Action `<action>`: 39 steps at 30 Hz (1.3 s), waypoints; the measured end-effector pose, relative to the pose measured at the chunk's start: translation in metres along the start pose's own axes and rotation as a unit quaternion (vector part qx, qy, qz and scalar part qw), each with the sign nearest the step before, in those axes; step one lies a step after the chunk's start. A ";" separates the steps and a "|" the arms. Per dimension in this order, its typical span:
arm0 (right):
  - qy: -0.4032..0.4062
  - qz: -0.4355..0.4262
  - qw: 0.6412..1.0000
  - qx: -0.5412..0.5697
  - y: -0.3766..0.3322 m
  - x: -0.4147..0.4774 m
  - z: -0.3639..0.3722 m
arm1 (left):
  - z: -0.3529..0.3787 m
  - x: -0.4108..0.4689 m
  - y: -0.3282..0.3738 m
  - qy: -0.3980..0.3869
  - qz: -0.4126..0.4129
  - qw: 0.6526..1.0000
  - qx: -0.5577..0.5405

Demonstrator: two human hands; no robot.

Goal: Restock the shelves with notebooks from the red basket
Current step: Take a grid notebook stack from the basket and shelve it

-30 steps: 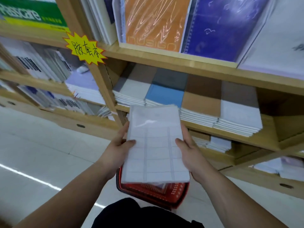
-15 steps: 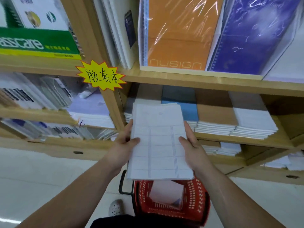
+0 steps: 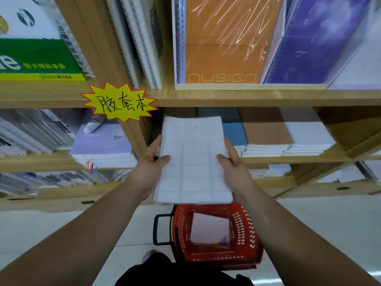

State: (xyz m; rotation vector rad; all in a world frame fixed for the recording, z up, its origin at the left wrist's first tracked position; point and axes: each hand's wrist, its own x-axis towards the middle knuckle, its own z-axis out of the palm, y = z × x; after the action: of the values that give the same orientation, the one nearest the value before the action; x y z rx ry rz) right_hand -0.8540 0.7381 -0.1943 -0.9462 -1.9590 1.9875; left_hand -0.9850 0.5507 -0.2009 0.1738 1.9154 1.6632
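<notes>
Gripping the stack of notebooks [image 3: 193, 159] flat, straight above the red basket [image 3: 245, 230], left hand [image 3: 150, 162] and right hand [image 3: 235, 164] curled round the mid long edges with thumbs on top, likely light but floppy and prone to sliding apart, so best squeezed from both sides.

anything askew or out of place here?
Minor only. The notebook left in the red basket lies rotated against its walls, and the held stack of notebooks is slightly fanned at its near edge.
</notes>
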 end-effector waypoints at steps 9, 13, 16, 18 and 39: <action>-0.030 0.017 0.998 0.054 0.001 0.073 0.017 | 0.005 0.027 0.026 0.037 0.013 0.999 -0.021; -0.007 0.043 0.999 0.025 -0.011 0.108 0.037 | -0.002 0.038 0.024 0.005 -0.021 0.993 0.119; 0.024 0.048 0.999 -0.013 -0.006 0.129 0.051 | -0.012 0.050 0.015 -0.026 -0.019 0.964 0.265; 0.039 0.054 0.998 -0.006 -0.002 0.137 0.056 | -0.013 0.052 0.010 -0.034 0.012 0.929 0.367; -0.004 -0.003 0.999 -0.054 0.072 0.073 0.039 | 0.011 0.071 -0.033 0.004 0.194 0.593 0.782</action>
State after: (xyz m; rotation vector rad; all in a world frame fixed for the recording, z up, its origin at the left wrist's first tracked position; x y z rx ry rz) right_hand -0.9114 0.7387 -0.2879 -0.9567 -2.0905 1.9009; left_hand -1.0285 0.5864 -0.2573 1.2764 2.8404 -0.4231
